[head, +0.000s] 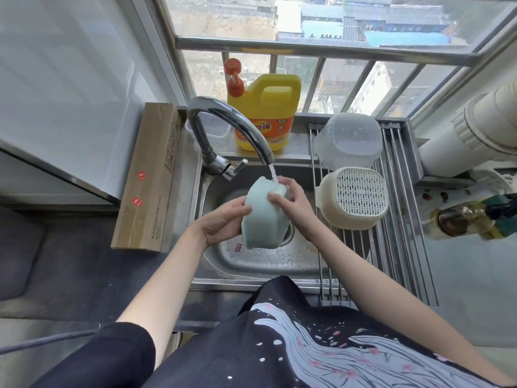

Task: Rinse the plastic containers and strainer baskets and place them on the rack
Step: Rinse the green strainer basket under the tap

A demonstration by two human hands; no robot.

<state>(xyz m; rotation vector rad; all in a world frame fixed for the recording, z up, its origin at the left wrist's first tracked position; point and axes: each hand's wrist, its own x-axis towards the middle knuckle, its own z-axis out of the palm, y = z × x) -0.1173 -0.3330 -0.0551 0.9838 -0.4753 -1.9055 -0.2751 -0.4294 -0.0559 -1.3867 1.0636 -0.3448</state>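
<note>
Under the tap [232, 130], both hands' fingers [275, 198] curl round the green container [260, 219], tipped so water [273, 175] washes it.

Single head-worn wide-angle view, looking forward and down, close over sink [251, 264].

daylight from window [321, 23] | bright, soft shadows | fisheye-bent edges

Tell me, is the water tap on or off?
On. A thin stream of water runs from the tap spout onto the pale green container held over the sink.
</note>
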